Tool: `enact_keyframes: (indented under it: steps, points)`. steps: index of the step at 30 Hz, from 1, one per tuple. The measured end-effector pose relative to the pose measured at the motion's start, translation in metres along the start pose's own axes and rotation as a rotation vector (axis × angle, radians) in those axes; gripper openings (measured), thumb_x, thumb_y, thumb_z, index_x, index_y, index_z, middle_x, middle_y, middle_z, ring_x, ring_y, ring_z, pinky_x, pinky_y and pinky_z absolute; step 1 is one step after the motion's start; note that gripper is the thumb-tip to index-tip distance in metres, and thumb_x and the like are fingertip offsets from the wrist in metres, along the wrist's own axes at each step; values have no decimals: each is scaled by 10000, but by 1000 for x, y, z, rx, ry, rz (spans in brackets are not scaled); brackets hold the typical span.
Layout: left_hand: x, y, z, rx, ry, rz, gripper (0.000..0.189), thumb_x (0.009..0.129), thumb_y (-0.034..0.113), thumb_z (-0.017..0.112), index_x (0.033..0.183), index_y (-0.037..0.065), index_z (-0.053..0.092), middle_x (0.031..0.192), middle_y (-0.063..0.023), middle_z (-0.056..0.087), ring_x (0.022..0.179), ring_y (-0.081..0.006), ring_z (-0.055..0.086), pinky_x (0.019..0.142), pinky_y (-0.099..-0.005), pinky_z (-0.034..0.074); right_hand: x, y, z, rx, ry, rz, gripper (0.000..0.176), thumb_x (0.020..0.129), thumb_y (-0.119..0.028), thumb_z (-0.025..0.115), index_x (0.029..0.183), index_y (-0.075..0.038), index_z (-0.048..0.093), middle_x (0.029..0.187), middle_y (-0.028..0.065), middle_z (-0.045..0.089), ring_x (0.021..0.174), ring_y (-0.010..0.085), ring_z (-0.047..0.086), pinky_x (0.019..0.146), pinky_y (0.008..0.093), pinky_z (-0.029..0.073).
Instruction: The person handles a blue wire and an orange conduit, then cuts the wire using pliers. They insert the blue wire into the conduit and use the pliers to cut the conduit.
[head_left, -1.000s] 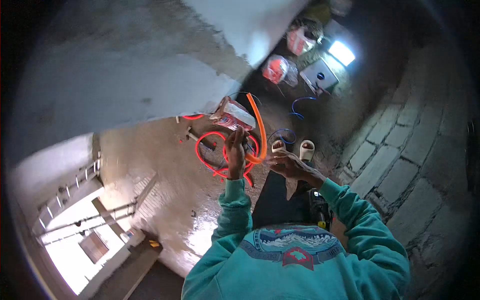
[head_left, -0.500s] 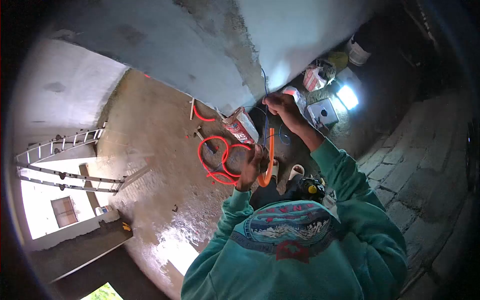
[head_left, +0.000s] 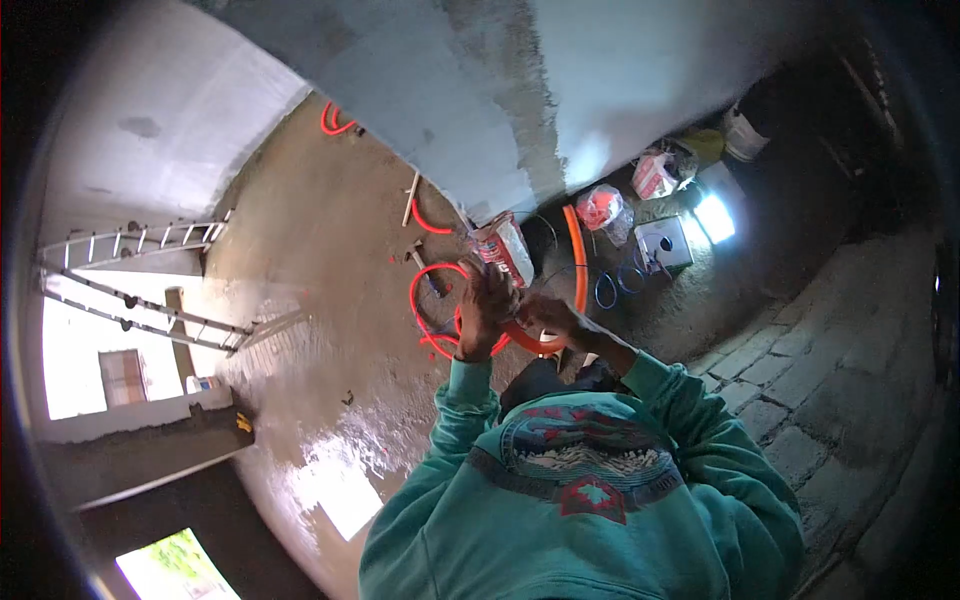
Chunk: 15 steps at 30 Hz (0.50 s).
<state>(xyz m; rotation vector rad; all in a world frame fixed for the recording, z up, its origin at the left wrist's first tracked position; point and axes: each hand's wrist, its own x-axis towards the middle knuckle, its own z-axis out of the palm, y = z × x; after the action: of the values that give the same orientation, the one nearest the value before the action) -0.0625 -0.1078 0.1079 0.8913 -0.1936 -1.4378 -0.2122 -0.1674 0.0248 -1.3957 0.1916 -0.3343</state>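
Observation:
My left hand (head_left: 485, 303) is closed around the orange corrugated conduit (head_left: 578, 250), which bends in a U below my hands, its other part rising to the right. Close beside it, my right hand (head_left: 553, 318) is pinched shut at the conduit's end, by the thin blue wire; the fingertips are partly hidden. Loops of blue wire (head_left: 606, 290) lie on the floor to the right. Behind my left hand are coils of red-orange conduit (head_left: 415, 300) on the floor.
A printed bag (head_left: 505, 247) stands against the wall corner. A hammer (head_left: 424, 268) lies near it. Rightward are a plastic bag (head_left: 603, 210), a white box (head_left: 664, 245), a bright lamp (head_left: 714, 219) and a bucket (head_left: 743, 136). A ladder (head_left: 150, 310) leans at left.
My right hand has come down from high on the blue wire to beside my left hand. My left hand has moved slightly up and left, and the conduit's free part has swung right.

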Motion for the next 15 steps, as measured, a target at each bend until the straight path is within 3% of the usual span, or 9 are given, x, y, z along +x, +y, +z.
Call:
enact_keyframes:
  steps: [2,4,6,7,8,10,12,13,15]
  points:
    - [-6,-5,-3,30,-28,-52,460,862,553,266,684,144,378,531,16,336,426,-112,303,406,-251,272,10,-12,3,121,116,-83,378,889,-325,405,1094,-24,506,1045,85,555,950,178,520,833,306,398]
    - [-18,-7,-3,157,-57,-31,459,867,546,258,702,140,392,538,18,348,432,-101,310,405,-240,265,27,-50,-7,807,302,109,385,880,-331,431,1085,-15,509,1016,86,567,949,184,531,830,322,413]
    - [-35,-16,-2,407,-129,0,459,876,532,243,739,131,419,553,22,371,443,-79,324,401,-218,251,41,-83,-7,882,292,129,382,868,-318,457,1085,-5,494,936,87,566,883,185,550,797,315,431]
    - [-39,-27,-5,341,-14,-36,451,883,518,237,733,131,412,545,24,361,432,-77,313,394,-218,243,45,-95,-8,954,272,153,385,856,-305,483,1085,5,479,855,87,566,817,186,569,764,308,449]
    - [-44,-33,-2,268,103,-64,443,890,505,230,727,132,405,537,26,351,421,-75,301,386,-217,235,46,-103,-7,949,277,151,385,856,-305,483,1085,5,479,855,87,566,817,186,569,764,308,449]
    - [-59,-32,-2,368,-14,-106,420,898,481,239,718,133,390,515,33,335,400,-68,282,368,-226,226,50,-112,-5,818,163,227,371,837,-274,523,1081,4,498,827,85,575,754,170,577,720,298,461]
    - [-60,-46,-27,416,-126,-11,421,896,476,263,682,133,380,501,38,329,398,-63,279,363,-230,226,46,-113,4,763,200,217,345,819,-233,559,1054,17,523,821,79,577,719,152,576,675,288,471]
    - [-59,-55,-52,785,-168,2,321,913,402,272,866,115,407,646,10,414,524,-97,380,455,-247,326,45,-117,9,675,234,198,331,817,-205,563,1049,29,525,818,78,583,718,143,576,672,283,472]
    - [-59,-60,-65,1147,-195,17,302,931,328,281,1050,97,434,791,-18,499,650,-130,481,548,-264,426,45,-120,14,581,257,184,317,816,-177,567,1043,40,528,814,78,589,718,134,575,670,277,474]
